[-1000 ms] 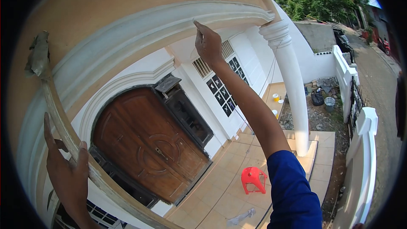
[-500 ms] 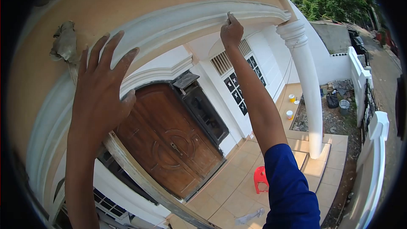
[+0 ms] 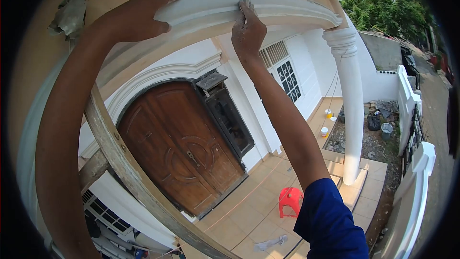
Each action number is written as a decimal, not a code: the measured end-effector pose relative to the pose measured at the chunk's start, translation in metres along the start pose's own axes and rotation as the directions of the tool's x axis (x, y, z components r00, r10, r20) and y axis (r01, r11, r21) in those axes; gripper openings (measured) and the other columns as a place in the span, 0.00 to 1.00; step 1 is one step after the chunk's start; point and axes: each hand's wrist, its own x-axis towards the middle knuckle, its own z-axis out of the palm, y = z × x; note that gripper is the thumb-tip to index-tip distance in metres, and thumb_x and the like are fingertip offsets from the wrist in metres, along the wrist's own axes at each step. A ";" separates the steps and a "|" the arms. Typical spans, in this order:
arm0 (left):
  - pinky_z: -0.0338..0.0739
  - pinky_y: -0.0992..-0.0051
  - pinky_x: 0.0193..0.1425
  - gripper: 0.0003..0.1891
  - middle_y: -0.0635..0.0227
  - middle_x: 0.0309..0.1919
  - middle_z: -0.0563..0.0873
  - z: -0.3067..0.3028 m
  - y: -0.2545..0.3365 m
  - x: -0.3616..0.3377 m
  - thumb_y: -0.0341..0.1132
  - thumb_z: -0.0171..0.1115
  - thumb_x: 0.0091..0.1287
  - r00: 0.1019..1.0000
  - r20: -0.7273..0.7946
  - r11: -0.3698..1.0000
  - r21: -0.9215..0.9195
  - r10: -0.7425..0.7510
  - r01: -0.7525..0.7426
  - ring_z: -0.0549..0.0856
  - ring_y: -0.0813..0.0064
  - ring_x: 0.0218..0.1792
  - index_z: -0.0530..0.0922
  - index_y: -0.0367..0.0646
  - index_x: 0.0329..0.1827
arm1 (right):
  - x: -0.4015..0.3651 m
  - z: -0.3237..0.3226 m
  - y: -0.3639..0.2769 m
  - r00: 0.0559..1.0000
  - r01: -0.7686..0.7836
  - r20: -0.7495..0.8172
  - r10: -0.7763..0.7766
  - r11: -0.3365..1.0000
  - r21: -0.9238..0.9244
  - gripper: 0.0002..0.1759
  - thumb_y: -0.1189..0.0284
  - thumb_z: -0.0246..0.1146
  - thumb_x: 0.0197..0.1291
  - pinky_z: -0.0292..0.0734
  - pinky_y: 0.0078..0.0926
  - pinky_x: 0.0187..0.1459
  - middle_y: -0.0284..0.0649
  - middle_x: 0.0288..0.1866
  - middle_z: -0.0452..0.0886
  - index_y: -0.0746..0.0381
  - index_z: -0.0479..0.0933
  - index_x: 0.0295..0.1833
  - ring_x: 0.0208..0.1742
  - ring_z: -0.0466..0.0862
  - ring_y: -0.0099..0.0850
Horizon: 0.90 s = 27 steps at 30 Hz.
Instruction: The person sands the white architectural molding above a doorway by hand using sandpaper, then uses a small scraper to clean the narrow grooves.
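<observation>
A pale, stepped moulding (image 3: 211, 7) curves along the beam overhead. My left hand (image 3: 139, 17) lies against it at the upper left, fingers stretched out and thumb apart, holding nothing. Farther right, my right hand (image 3: 249, 31) presses its fingertips to the moulding's face, its fingers and knuckles dusted white. Pinched in these fingers is a small grey piece (image 3: 246, 3) that looks like folded sandpaper, mostly hidden by the fingers. A crumpled grey sheet or rag (image 3: 71, 13) hangs on the beam left of my left hand.
A worn wooden pole (image 3: 120, 148) slants below my arms, with a shorter timber (image 3: 93, 169) against it. Far below are a brown double door (image 3: 179, 146), a tiled floor (image 3: 230, 216) and a red plastic stool (image 3: 289, 202). A white column (image 3: 353, 110) stands at right.
My left hand has shifted up and right along the moulding, its fingers now pointing right. My right hand has moved slightly left and up, still at the moulding. The view has shifted a little.
</observation>
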 end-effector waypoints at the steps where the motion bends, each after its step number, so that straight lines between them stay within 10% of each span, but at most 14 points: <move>1: 0.60 0.60 0.75 0.38 0.52 0.73 0.63 -0.001 -0.004 0.004 0.40 0.64 0.61 1.000 -0.010 0.999 -0.044 0.002 -0.002 0.63 0.54 0.72 0.60 0.55 0.76 | -0.010 0.003 -0.040 0.995 0.079 0.055 -0.083 0.994 0.076 0.16 0.83 0.58 0.55 0.77 0.39 0.59 0.55 0.51 0.82 0.67 0.80 0.51 0.59 0.80 0.50; 4: 0.63 0.61 0.71 0.29 0.53 0.68 0.71 -0.001 -0.003 0.006 0.41 0.57 0.68 0.997 -0.018 0.995 -0.063 -0.079 0.078 0.68 0.57 0.67 0.66 0.50 0.73 | -0.043 -0.021 -0.141 0.795 0.181 0.459 -0.396 0.878 0.443 0.15 0.82 0.60 0.55 0.80 0.40 0.55 0.48 0.48 0.84 0.64 0.81 0.49 0.55 0.82 0.49; 9: 0.67 0.64 0.66 0.25 0.57 0.61 0.78 -0.013 0.006 -0.002 0.40 0.55 0.69 0.998 -0.050 0.999 0.020 -0.031 0.032 0.72 0.59 0.60 0.71 0.48 0.70 | -0.007 -0.007 -0.070 0.986 0.164 0.035 -0.164 0.986 0.009 0.18 0.84 0.60 0.53 0.79 0.41 0.53 0.50 0.47 0.84 0.66 0.80 0.51 0.54 0.81 0.50; 12: 0.68 0.62 0.66 0.25 0.59 0.60 0.79 -0.012 0.006 -0.003 0.40 0.54 0.67 0.998 -0.055 0.999 0.021 -0.027 0.028 0.73 0.58 0.60 0.72 0.50 0.69 | -0.027 0.012 -0.099 0.972 0.212 0.100 -0.214 0.977 0.031 0.18 0.84 0.60 0.52 0.79 0.42 0.54 0.50 0.46 0.84 0.67 0.80 0.51 0.55 0.81 0.51; 15: 0.68 0.58 0.69 0.27 0.60 0.62 0.78 -0.006 -0.005 0.003 0.42 0.50 0.65 0.998 -0.068 1.000 0.003 0.003 -0.003 0.72 0.55 0.64 0.72 0.55 0.69 | -0.047 0.002 -0.169 0.751 0.436 0.339 -0.567 0.811 0.391 0.20 0.78 0.65 0.54 0.82 0.33 0.56 0.39 0.55 0.83 0.58 0.79 0.55 0.55 0.84 0.38; 18: 0.67 0.60 0.69 0.27 0.60 0.63 0.77 -0.003 -0.007 0.004 0.42 0.52 0.65 0.997 -0.075 1.000 -0.016 0.004 -0.005 0.72 0.56 0.63 0.72 0.53 0.69 | -0.036 0.007 -0.143 0.654 0.596 0.325 -0.683 0.730 0.334 0.20 0.74 0.62 0.55 0.76 0.37 0.64 0.33 0.56 0.83 0.53 0.79 0.56 0.62 0.79 0.36; 23: 0.66 0.63 0.68 0.29 0.59 0.62 0.77 -0.009 0.005 0.000 0.42 0.58 0.65 0.997 -0.058 0.998 0.002 -0.057 0.057 0.72 0.57 0.60 0.70 0.49 0.71 | -0.013 -0.029 -0.032 0.809 0.495 0.411 -0.420 0.864 -0.092 0.19 0.80 0.63 0.54 0.80 0.40 0.54 0.39 0.47 0.86 0.57 0.81 0.52 0.53 0.84 0.39; 27: 0.68 0.62 0.68 0.34 0.57 0.63 0.76 -0.007 -0.006 0.006 0.42 0.62 0.60 1.000 0.018 0.999 0.041 0.007 -0.008 0.72 0.54 0.61 0.67 0.52 0.73 | -0.031 -0.012 -0.056 0.894 0.358 0.274 -0.355 0.933 0.042 0.17 0.81 0.63 0.53 0.81 0.37 0.50 0.39 0.45 0.86 0.59 0.82 0.50 0.49 0.84 0.40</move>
